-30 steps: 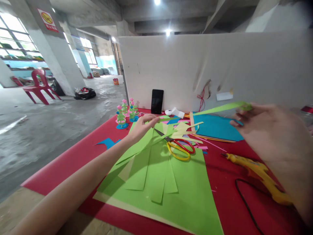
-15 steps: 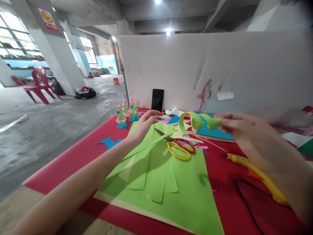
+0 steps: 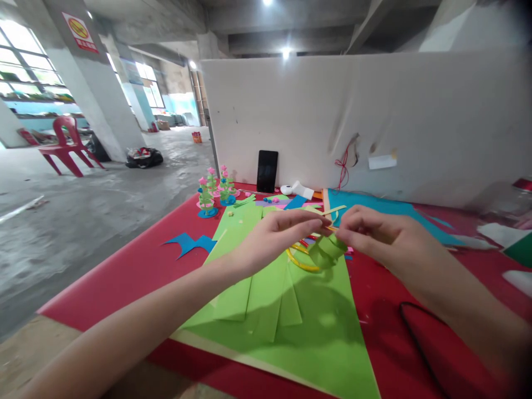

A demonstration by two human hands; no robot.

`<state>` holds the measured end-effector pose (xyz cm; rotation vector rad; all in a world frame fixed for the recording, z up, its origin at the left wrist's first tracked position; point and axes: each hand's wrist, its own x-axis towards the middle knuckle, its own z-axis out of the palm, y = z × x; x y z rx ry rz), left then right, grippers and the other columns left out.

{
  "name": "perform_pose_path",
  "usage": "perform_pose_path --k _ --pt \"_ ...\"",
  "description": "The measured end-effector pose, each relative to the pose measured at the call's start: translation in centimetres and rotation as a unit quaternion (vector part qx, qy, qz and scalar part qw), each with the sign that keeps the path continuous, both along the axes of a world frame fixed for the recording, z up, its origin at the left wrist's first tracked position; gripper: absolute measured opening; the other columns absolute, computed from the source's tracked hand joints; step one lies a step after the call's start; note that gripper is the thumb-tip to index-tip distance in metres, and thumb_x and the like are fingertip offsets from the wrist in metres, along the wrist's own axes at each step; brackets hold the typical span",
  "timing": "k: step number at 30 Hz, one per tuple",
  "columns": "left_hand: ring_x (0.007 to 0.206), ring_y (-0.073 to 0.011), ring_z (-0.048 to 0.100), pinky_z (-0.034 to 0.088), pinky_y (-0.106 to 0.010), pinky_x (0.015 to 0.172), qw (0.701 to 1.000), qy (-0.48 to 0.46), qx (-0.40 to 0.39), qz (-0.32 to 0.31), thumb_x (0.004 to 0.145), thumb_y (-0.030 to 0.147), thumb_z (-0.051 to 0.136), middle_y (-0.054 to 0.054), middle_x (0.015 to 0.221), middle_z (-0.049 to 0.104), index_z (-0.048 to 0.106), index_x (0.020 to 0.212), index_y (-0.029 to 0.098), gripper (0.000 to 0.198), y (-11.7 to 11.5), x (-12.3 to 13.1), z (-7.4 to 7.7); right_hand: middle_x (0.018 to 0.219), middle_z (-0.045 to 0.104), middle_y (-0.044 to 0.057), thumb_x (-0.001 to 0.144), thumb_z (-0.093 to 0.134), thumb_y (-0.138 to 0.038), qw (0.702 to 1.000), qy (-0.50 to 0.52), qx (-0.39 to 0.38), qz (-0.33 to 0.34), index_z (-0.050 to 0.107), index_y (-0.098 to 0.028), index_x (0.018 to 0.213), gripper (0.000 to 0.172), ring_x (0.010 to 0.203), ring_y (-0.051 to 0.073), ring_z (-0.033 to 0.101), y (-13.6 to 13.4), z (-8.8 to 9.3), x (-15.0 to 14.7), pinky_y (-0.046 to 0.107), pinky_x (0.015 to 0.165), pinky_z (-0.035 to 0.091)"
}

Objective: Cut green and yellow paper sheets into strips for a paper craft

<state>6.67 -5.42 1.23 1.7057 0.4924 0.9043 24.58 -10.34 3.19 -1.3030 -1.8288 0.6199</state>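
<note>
A curled green paper strip [image 3: 328,250] hangs from the fingers of my right hand [image 3: 374,233], which pinch its upper end. My left hand [image 3: 286,235] is brought up against it, thumb and fingers pressed together at the same end of the strip; the exact grip is partly hidden. Underneath lie scissors with yellow and red handles [image 3: 305,266], mostly covered by the hands and the curl. Green paper strips [image 3: 266,302] rest on a large green sheet [image 3: 324,343] below both hands.
Small paper plants with pink tops [image 3: 205,197] stand at the back left. Blue paper scraps [image 3: 189,243] lie at left on the red table cover [image 3: 124,282]. A phone [image 3: 267,170] leans on the white board [image 3: 291,111]. At right are blue sheets [image 3: 374,213] and a black cable [image 3: 415,332].
My right hand has moved left and down with the curled strip. My left hand has come right to meet it, now over the scissors. The yellow glue gun is now hidden behind my right arm.
</note>
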Motion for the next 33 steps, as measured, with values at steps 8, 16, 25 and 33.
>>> perform_pose_path --k 8,16,25,33 --pt "0.085 -0.0139 0.059 0.046 -0.023 0.073 0.998 0.015 -0.051 -0.037 0.074 0.027 0.059 -0.004 0.091 0.065 0.064 0.09 0.019 0.019 0.3 0.0 -0.3 0.074 0.054 -0.003 0.074 0.056 -0.036 1.0 -0.018 0.011 0.01 0.055 -0.024 0.063 0.017 0.071 0.014 0.049 0.1 -0.5 -0.6 0.027 0.066 0.034" --pt "0.082 -0.0132 0.061 0.046 -0.023 0.072 0.994 -0.008 -0.082 -0.067 0.068 0.02 0.065 -0.004 0.088 0.065 0.061 0.091 0.016 0.023 0.4 0.0 -0.4 0.071 0.052 -0.003 0.075 0.056 -0.034 1.0 -0.017 0.022 0.004 0.054 -0.022 0.061 0.019 0.071 0.012 0.048 0.1 -0.3 -0.9 0.025 0.068 0.033" --pt "0.076 -0.009 0.058 0.045 -0.02 0.069 0.997 -0.009 -0.074 -0.031 0.067 0.025 0.066 0.0 0.082 0.062 0.062 0.082 0.017 0.018 0.5 0.1 -0.3 0.08 0.057 -0.004 0.08 0.046 -0.04 0.999 0.039 -0.025 0.009 0.058 -0.025 0.067 0.023 0.083 0.013 0.05 0.0 -0.1 -0.3 0.023 0.075 0.036" --pt "0.078 -0.0104 0.058 0.044 -0.022 0.07 0.993 -0.03 -0.098 -0.052 0.069 0.023 0.065 -0.001 0.084 0.063 0.062 0.086 0.017 0.018 0.3 0.0 -0.4 0.076 0.053 -0.002 0.075 0.056 -0.032 0.993 0.085 -0.06 0.053 0.059 -0.024 0.07 0.01 0.075 0.012 0.049 0.3 0.0 0.2 0.023 0.064 0.037"
